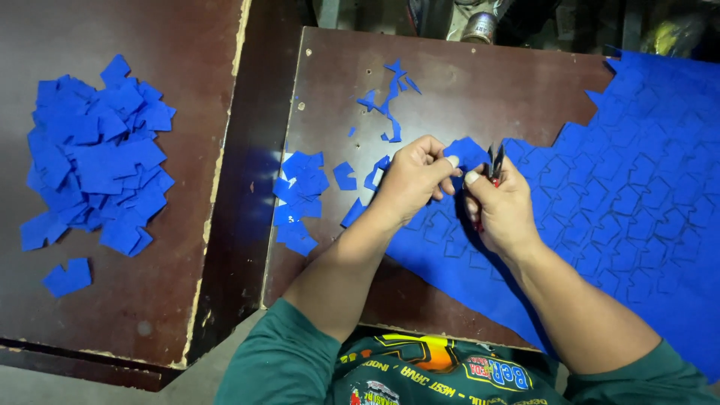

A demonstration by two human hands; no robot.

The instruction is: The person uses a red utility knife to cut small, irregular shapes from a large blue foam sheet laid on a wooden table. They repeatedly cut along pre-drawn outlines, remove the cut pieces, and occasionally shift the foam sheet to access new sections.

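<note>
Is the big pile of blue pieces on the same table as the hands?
No, the pile lies on another table, left of the hands.

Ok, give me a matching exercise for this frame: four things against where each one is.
Things:
1. big pile
2. scissors
3. blue sheet
4. thin scraps

Places:
A. in the right hand
B. left board
C. far side of the middle board, beyond the left hand
D. spread right of the hands

Pairs: 1-B, 2-A, 3-D, 4-C
</note>
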